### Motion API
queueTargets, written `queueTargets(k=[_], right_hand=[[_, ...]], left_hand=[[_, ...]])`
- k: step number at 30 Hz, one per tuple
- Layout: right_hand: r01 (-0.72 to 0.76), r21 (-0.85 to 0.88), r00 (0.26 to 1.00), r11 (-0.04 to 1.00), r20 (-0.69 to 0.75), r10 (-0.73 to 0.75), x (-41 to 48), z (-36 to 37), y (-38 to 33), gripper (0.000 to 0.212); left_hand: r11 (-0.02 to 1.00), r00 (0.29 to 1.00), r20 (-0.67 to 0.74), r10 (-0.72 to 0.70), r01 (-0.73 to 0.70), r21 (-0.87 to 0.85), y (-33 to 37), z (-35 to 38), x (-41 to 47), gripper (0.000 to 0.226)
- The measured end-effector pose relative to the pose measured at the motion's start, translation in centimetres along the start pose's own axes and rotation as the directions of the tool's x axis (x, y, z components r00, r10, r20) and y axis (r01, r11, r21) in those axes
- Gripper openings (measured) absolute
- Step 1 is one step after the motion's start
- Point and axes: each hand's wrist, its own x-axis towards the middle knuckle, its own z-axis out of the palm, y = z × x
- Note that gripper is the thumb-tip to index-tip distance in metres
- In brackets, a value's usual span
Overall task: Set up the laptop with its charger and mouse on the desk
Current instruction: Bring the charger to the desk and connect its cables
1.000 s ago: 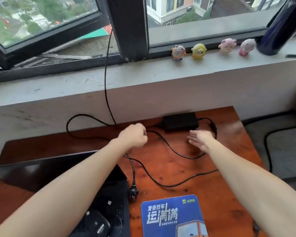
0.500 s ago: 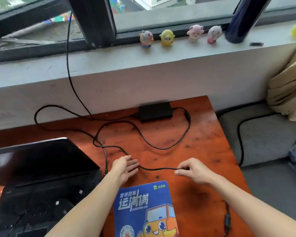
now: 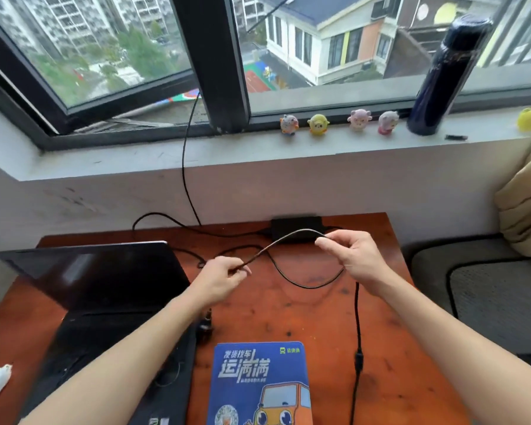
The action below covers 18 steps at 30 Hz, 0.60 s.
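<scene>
Left hand (image 3: 224, 280): thumb and fingers pinch the charger cable (image 3: 276, 244). Right hand (image 3: 354, 259): thumb and forefinger pinch the same cable. The stretch between them arches clear of the desk (image 3: 390, 378).

Just beyond the right fingertips: black power brick (image 3: 295, 230), at the desk's far edge.

Left of the left hand: open black laptop (image 3: 105, 286), screen dark.

Under the left wrist: a plug (image 3: 206, 325), beside the laptop.

Between the forearms, nearer the body: blue mouse pad (image 3: 261, 384). White lettering reads "发货找车" over "运满满". Corner logo reads "运满满". An orange cartoon truck sits below.

The laptop (image 3: 98, 277) lies on the desk's (image 3: 396, 317) left, the mouse pad (image 3: 258, 384) beside it in front, the charger brick (image 3: 295, 228) at the back edge. The toys (image 3: 318, 124) and bottle (image 3: 442, 75) stand on the windowsill (image 3: 166, 157) behind.
</scene>
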Motion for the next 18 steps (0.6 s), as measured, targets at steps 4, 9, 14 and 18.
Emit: queueTargets(k=[4,9,14,18], right_hand=[[0.067,-0.168,0.996,0.984,0.070,-0.056,0.9,0.6,-1.3,0.007],[-0.106,-0.596,0.993,0.796,-0.025,0.113,0.6,2.2,2.7,0.013],[-0.386,-0.573,0.922,0.723,-0.232,0.309,-0.7,3.8,4.2,0.042],[-0.332,-0.231,0.917,0.915,-0.308,0.255,-0.6,8.0,0.0,0.048]], left_hand=[[0.993,0.948,-0.316,0.035,-0.068,-0.093,1.0,-8.4,0.5,0.024],[0.902,0.858,-0.504,-0.101,-0.136,-0.411,0.2,-17.8,-0.2,0.021],[0.881,0.840,-0.498,-0.213,-0.055,-0.470,-6.0,-22.7,-1.2,0.019],[0.868,0.851,-0.440,-0.286,0.036,-0.495,-10.9,-23.9,-1.1,0.019]])
